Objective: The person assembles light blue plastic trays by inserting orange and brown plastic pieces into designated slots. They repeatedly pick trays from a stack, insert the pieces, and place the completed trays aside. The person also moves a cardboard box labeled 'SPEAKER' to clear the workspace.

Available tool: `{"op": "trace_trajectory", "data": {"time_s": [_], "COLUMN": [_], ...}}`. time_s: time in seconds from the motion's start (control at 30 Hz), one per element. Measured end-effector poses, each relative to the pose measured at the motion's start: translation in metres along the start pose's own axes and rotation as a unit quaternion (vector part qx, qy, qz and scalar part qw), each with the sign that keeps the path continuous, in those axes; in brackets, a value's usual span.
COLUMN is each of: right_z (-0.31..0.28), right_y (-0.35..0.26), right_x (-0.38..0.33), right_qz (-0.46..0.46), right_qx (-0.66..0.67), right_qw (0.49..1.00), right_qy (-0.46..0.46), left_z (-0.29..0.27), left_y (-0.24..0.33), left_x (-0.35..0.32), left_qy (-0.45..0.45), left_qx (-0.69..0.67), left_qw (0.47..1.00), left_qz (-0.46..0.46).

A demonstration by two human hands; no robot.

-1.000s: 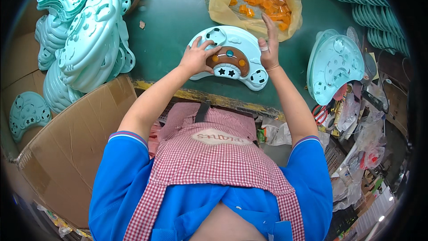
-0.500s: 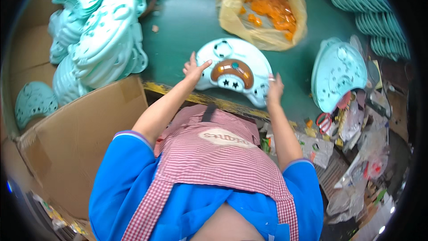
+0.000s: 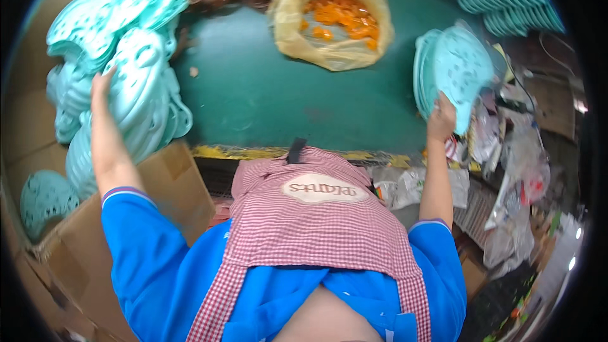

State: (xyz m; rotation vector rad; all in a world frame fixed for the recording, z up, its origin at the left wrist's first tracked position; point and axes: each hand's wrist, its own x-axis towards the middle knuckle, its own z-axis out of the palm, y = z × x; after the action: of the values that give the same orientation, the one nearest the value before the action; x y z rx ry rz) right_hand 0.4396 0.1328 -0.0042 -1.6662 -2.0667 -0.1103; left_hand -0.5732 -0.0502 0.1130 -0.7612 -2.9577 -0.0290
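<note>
A green worktop (image 3: 253, 104) spans the upper middle of the frame, its near border (image 3: 237, 152) chipped and yellow. A brown cardboard box (image 3: 180, 174) fills the lower left. Crumpled clear plastic bags (image 3: 510, 240) crowd the right side, below a brown panel (image 3: 548, 107). Small bright glints sit at the lower right, near a dark patch (image 3: 497, 301) that may be floor.

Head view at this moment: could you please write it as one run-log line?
left hand: at turquoise pile | right hand: at right-side turquoise shells | yellow bag: open, orange pieces inside
</note>
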Motion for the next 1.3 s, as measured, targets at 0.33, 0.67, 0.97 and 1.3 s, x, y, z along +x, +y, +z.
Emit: {"op": "trace_trajectory", "data": {"time_s": [0.33,0.67,0.97,1.3], "right_z": [-0.012,0.147,0.168,0.081], "right_y": [-0.066,-0.123,-0.170,-0.165], "right_x": [0.029,0.102,0.113,-0.012], "right_qz": [-0.069,-0.084,-0.025,-0.094], "right_qx": [0.036,0.191,0.055,0.323], "right_qw": [0.997,0.952,0.925,0.850], "right_qy": [0.016,-0.225,-0.376,-0.406], "left_z": [-0.024,0.122,0.119,0.087], "left_y": [0.209,0.307,0.555,0.388], "left_x": [-0.245,-0.529,-0.433,-0.495], "left_qy": [-0.103,-0.807,-0.225,-0.252], "left_qx": [-0.588,-0.258,-0.121,-0.271], "left_qw": [0.800,0.465,0.851,0.769], "left_qz": [0.054,-0.256,0.459,0.521]}}
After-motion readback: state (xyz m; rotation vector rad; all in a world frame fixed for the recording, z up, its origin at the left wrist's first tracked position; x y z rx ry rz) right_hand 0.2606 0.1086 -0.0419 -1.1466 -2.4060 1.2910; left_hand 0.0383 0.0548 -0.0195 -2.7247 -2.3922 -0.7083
